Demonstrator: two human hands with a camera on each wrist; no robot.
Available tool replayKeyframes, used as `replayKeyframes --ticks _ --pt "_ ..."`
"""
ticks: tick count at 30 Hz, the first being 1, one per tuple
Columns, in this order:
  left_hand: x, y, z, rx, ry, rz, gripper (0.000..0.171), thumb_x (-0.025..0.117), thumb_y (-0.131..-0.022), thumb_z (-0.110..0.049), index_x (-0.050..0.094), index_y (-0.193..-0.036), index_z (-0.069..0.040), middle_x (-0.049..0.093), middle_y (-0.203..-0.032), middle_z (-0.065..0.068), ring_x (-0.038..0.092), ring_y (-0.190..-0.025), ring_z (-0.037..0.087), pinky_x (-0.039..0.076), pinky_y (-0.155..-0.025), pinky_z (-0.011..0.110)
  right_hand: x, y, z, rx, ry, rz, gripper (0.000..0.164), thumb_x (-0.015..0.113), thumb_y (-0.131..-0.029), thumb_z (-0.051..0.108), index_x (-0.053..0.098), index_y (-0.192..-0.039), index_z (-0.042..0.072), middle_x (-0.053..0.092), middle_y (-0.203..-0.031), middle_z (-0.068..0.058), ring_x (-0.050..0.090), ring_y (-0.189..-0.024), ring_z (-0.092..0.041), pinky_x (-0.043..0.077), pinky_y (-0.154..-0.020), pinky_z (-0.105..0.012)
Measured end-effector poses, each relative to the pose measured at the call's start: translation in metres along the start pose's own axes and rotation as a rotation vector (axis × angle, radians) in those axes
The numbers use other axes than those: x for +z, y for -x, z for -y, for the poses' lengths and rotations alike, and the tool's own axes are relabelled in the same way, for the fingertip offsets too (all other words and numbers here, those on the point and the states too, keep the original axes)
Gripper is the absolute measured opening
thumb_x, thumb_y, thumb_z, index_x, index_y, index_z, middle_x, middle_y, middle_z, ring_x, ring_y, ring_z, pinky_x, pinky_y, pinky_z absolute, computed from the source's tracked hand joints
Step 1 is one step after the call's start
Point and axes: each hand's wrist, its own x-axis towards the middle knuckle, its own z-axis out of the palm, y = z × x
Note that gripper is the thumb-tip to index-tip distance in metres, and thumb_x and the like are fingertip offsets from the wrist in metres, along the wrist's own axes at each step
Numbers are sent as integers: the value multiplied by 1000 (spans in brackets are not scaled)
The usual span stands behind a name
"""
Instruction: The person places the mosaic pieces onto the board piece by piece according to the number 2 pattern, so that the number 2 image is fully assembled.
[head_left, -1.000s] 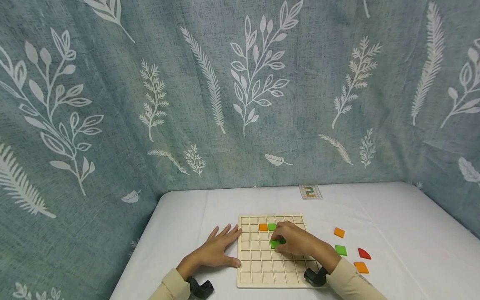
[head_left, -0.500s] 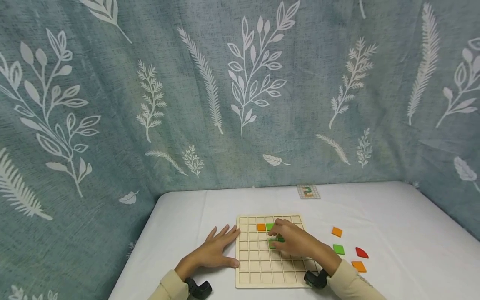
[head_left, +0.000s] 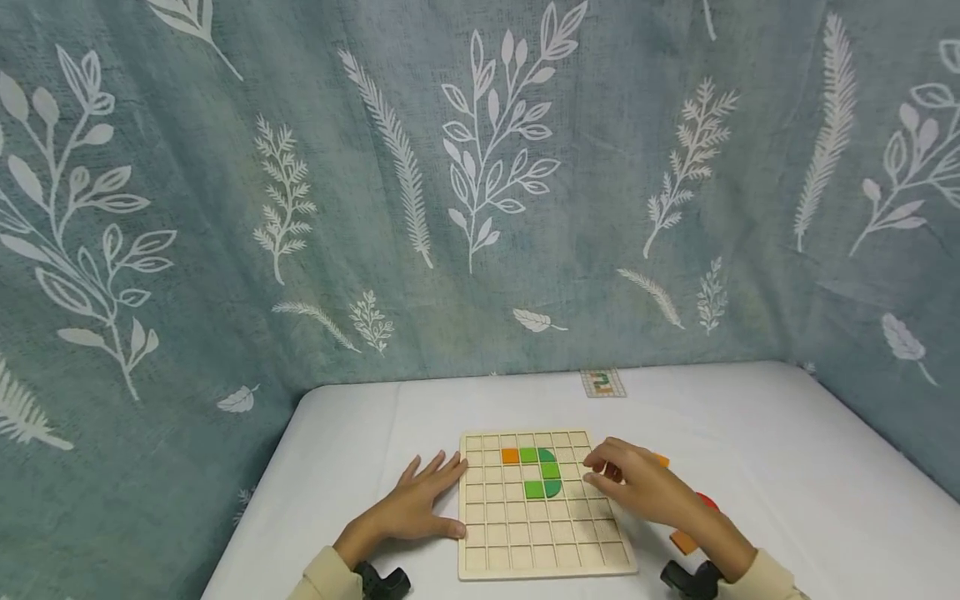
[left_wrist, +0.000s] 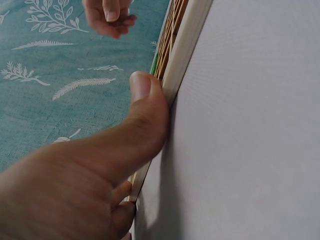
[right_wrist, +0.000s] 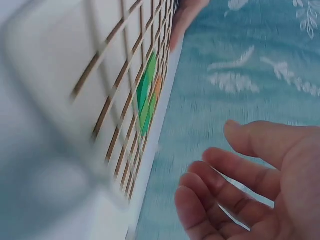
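Note:
A wooden grid board [head_left: 510,533] lies on the white table. In its cells sit an orange square tile [head_left: 510,456], several green square tiles [head_left: 528,455] and two dark green rounded tiles [head_left: 552,488], forming a hook shape. My left hand [head_left: 415,506] rests at the board's left edge with fingers spread; its thumb [left_wrist: 145,95] presses against the side in the left wrist view. My right hand [head_left: 637,479] hovers by the board's right edge, fingers loosely curled and nothing between them, as the right wrist view also shows.
Right of the board lie an orange tile [head_left: 683,542], a red quarter-round tile [head_left: 707,501] and another orange tile [head_left: 662,459], partly covered by my right hand and arm. A small pattern card [head_left: 603,383] lies at the table's back edge. A leaf-patterned curtain [head_left: 420,333] hangs behind.
My right hand has let go of the tiles and moved right, off the middle of the board, uncovering the green tiles. My left hand stays at the board's edge.

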Motion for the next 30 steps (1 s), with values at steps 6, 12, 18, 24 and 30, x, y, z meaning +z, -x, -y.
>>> replayKeyframes --ticks 6,12,18,24,30 --pt "0 0 1 -12 -9 0 107 71 -77 -68 28 -159 -15 22 -166 7 13 -156 36 -3 -122 64 -31 32 -24 131 63 -89 11 70 -94 15 70 -104 10 63 -90 7 52 -73 5 50 -61 -20" --pt "-2 -2 -4 -1 -9 21 105 71 -79 -65 27 -159 -13 21 -166 9 13 -156 36 -2 -123 64 -55 68 -56 362 159 -59 17 74 -91 17 69 -103 5 63 -84 4 53 -70 -2 48 -58 -21" --pt "-5 -2 -3 -19 -18 19 104 73 -79 -62 28 -159 -13 21 -167 9 12 -156 35 -2 -123 62 -58 77 -80 500 195 48 29 74 -90 28 68 -98 1 60 -80 1 52 -72 -13 46 -60 -25" --pt "3 -3 -2 -16 -19 33 107 71 -77 -68 27 -159 -16 20 -167 6 12 -156 34 -1 -123 63 -47 83 -86 542 191 114 31 76 -88 30 68 -94 1 56 -79 0 48 -73 -14 41 -59 -25" --pt "-1 -1 -1 -21 -12 21 106 72 -78 -67 28 -159 -16 20 -167 6 12 -156 33 -2 -123 62 -39 81 -85 477 251 61 28 81 -83 24 68 -93 1 52 -78 0 46 -72 -14 40 -58 -24"
